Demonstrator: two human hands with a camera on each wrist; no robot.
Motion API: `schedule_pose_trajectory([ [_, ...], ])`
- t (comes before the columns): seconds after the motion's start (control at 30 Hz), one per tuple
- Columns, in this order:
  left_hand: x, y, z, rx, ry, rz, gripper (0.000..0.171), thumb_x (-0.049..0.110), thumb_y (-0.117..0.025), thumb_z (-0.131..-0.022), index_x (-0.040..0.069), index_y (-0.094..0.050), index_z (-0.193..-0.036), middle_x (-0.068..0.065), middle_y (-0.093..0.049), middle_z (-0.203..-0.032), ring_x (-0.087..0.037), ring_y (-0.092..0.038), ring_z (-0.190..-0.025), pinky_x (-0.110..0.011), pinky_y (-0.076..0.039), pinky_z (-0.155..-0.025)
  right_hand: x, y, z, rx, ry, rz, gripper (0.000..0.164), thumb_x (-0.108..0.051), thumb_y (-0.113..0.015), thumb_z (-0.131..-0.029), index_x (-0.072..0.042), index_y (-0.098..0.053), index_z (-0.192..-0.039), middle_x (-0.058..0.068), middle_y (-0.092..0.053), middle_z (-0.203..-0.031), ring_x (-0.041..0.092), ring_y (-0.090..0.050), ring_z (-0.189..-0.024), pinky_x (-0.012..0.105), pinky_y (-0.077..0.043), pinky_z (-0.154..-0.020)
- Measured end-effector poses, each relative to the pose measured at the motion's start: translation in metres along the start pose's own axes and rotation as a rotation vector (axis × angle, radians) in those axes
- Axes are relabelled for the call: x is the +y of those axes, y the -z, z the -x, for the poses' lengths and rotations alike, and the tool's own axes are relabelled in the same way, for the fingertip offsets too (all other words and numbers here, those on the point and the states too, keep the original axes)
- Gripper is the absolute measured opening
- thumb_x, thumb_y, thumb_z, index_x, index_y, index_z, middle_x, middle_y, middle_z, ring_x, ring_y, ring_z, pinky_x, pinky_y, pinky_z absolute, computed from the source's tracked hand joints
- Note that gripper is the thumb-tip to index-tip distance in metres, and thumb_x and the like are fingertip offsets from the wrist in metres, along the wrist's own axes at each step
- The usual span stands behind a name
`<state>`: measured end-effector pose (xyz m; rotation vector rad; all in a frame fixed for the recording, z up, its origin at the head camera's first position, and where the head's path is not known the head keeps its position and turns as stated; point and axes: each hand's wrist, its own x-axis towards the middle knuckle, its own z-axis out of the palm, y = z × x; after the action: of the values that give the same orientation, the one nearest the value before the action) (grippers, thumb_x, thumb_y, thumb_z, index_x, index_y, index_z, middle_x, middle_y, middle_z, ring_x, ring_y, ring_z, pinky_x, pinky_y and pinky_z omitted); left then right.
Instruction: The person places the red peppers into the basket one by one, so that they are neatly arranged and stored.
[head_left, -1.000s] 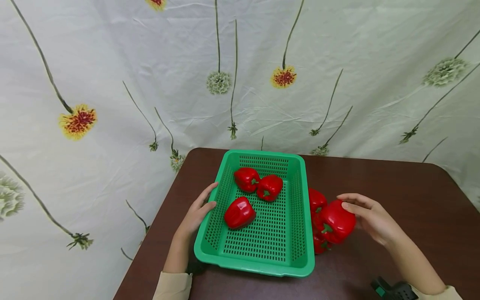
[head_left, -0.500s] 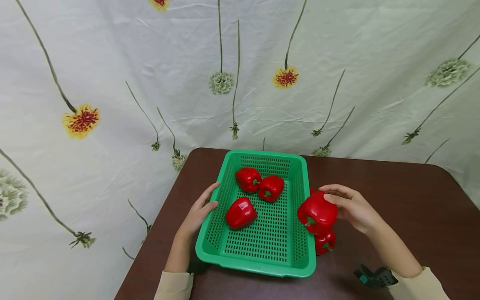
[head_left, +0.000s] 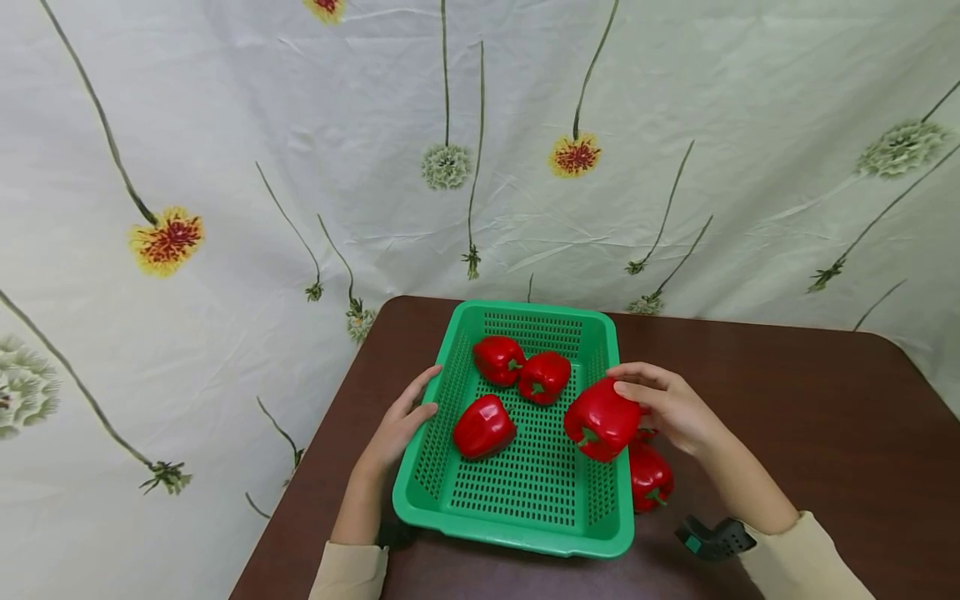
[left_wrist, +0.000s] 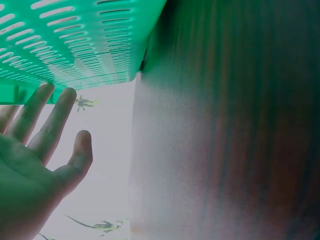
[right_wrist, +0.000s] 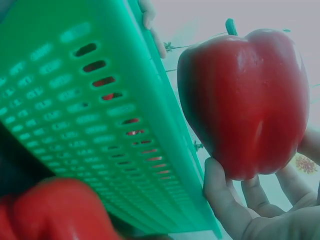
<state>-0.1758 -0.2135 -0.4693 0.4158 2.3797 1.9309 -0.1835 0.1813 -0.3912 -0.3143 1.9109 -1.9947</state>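
A red bell pepper (head_left: 602, 419) with a green stem is held in my right hand (head_left: 671, 408), over the right rim of a green plastic basket (head_left: 517, 542). In the right wrist view the fingers (right_wrist: 257, 197) curl round the pepper's blunt end, and its stem points up. My left hand (head_left: 397, 429) rests against the basket's left rim; in the left wrist view its fingers (left_wrist: 55, 122) are extended, with tips at the slotted wall. Inside the basket lie three red bell peppers, one pepper (head_left: 483, 427) nearer and a pair behind, including a pepper (head_left: 544, 377).
Beside the basket's right wall, at least one more red bell pepper (head_left: 649, 477) lies on the dark brown table (head_left: 817, 417), partly hidden by the hand and rim. A flower-printed cloth (head_left: 360, 100) hangs behind the table. A black strap (head_left: 716, 537) hangs by the right sleeve.
My right hand has carried the bell pepper leftward, from above the peppers on the table to over the basket's right rim. The left hand and basket have stayed in place.
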Motion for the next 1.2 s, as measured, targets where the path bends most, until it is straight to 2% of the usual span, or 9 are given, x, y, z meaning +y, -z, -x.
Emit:
schedule_pose_trajectory([
  [0.3, 0.000, -0.001, 0.000, 0.004, 0.005, 0.001, 0.053, 0.019, -0.049, -0.103, 0.016, -0.032, -0.154, -0.009, -0.020, -0.160, -0.032, -0.012, -0.147, -0.062, -0.020, -0.109, 0.000, -0.012, -0.013, -0.040, 0.000, -0.012, 0.022, -0.014, -0.057, -0.098, -0.007, -0.060, -0.119, 0.004, -0.063, -0.110, 0.021, -0.065, -0.092, 0.039, -0.057, -0.075],
  [0.43, 0.000, -0.001, 0.000, 0.003, 0.005, 0.004, 0.053, 0.019, -0.049, -0.103, 0.016, -0.032, -0.154, -0.009, -0.020, -0.160, -0.032, -0.012, -0.147, -0.062, -0.021, -0.109, -0.001, -0.019, -0.020, -0.049, -0.004, -0.007, 0.029, -0.014, -0.058, -0.097, -0.001, -0.057, -0.123, 0.004, -0.063, -0.111, 0.021, -0.064, -0.094, 0.040, -0.056, -0.075],
  [0.87, -0.001, -0.001, 0.001, 0.000, -0.003, 0.007, 0.054, 0.018, -0.049, -0.103, 0.014, -0.031, -0.154, -0.010, -0.020, -0.160, -0.034, -0.011, -0.147, -0.064, -0.021, -0.108, 0.003, -0.032, -0.039, -0.077, -0.050, 0.018, 0.038, -0.015, -0.061, -0.096, 0.006, -0.054, -0.127, 0.009, -0.060, -0.118, 0.022, -0.063, -0.097, 0.045, -0.055, -0.079],
  [1.03, 0.000, -0.001, 0.001, 0.000, 0.006, 0.000, 0.054, 0.019, -0.049, -0.103, 0.016, -0.031, -0.154, -0.010, -0.019, -0.160, -0.034, -0.011, -0.147, -0.064, -0.021, -0.108, 0.006, -0.035, -0.045, -0.087, -0.072, 0.049, 0.039, -0.016, -0.063, -0.095, 0.004, -0.055, -0.127, 0.012, -0.058, -0.121, 0.022, -0.063, -0.094, 0.042, -0.056, -0.077],
  [1.2, 0.000, 0.000, 0.001, 0.004, 0.011, -0.001, 0.054, 0.020, -0.049, -0.103, 0.018, -0.031, -0.154, -0.008, -0.019, -0.160, -0.033, -0.011, -0.147, -0.063, -0.021, -0.108, 0.009, -0.038, -0.051, -0.092, -0.056, 0.133, 0.039, -0.017, -0.064, -0.095, 0.005, -0.057, -0.126, 0.014, -0.057, -0.119, 0.021, -0.063, -0.090, 0.037, -0.056, -0.072],
])
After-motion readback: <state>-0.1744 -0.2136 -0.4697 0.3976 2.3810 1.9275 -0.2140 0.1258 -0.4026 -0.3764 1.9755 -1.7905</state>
